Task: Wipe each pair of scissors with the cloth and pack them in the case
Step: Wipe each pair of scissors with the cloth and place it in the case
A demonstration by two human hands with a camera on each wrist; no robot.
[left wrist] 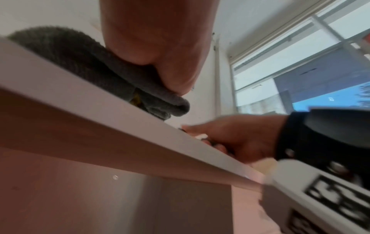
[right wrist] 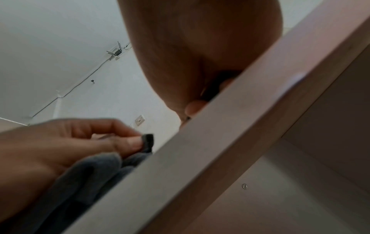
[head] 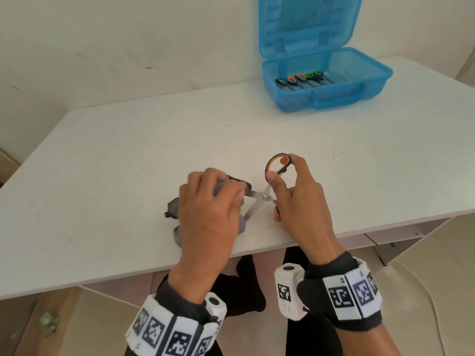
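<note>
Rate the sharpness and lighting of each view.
Head view: even daylight, sharp on the scissors and blue case, wide-angle bending at the table edges. Left wrist view: motion blur on the right hand, window bright. Right wrist view: soft focus, left hand and cloth smeared.

One cloth, one case, perhaps four scissors.

A white table bears an open blue case and a grey cloth.
</note>
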